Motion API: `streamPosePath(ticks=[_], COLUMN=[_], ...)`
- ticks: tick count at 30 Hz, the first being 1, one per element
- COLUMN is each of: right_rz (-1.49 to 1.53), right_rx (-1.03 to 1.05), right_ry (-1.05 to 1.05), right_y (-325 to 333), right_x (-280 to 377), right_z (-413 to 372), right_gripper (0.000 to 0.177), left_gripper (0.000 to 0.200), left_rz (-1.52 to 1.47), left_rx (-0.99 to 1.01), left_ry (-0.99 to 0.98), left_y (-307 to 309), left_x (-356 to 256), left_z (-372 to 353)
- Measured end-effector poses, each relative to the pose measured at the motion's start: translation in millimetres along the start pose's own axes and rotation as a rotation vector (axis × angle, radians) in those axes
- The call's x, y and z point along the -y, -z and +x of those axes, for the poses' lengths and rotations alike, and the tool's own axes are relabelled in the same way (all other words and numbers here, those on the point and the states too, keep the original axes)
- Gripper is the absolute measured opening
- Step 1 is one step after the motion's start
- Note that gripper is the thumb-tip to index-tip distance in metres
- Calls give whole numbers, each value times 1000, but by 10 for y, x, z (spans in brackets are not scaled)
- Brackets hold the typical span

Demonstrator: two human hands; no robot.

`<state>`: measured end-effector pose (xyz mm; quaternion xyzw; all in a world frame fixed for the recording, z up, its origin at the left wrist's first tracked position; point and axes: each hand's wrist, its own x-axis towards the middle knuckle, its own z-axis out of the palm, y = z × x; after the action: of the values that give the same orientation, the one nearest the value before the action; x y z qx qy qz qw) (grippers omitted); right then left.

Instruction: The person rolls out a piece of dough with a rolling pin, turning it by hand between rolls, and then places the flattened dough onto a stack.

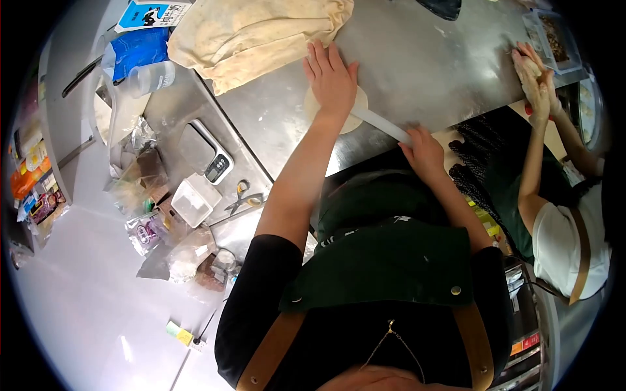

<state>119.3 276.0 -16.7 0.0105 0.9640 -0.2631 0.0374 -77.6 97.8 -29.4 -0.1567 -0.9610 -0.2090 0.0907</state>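
On the metal worktop, a round flat sheet of dough [313,104] lies partly hidden beneath my left hand [332,81]. That hand rests on the dough with its fingers stretched out, the tips close to the edge of a beige cloth [254,39]. My right hand [424,154] is closed around the near end of a white rolling pin [386,126]. The pin's far end reaches onto the dough beside my left wrist.
To the left are a digital scale [218,166], scissors [243,197], a white plastic container [195,199], a clear cup [153,78] and several bags. On the right, a co-worker's hands [538,85] press together near a clear tub [553,39].
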Motion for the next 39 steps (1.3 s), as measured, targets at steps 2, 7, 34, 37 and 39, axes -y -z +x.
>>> streamPosePath(ticks=[2, 7, 34, 37, 39], right_rz=[-21, 29, 171, 174, 174], right_rx=[5, -1, -85, -97, -98], right_ry=[-6, -9, -140, -140, -142], right_y=[-19, 68, 213, 194, 196], right_x=[2, 55, -207, -216, -226], right_z=[9, 6, 15, 14, 10], right_gripper=[35, 34, 34, 35, 35], left_gripper=[60, 54, 24, 16, 16], left_rz=[-17, -54, -707, -423, -524], left_rx=[-30, -95, 135, 102, 22], left_ry=[-8, 99, 979, 805, 795], left_y=[-55, 196, 453, 410, 404], left_x=[-3, 210, 615, 562, 476], left_z=[88, -329, -838, -839, -868])
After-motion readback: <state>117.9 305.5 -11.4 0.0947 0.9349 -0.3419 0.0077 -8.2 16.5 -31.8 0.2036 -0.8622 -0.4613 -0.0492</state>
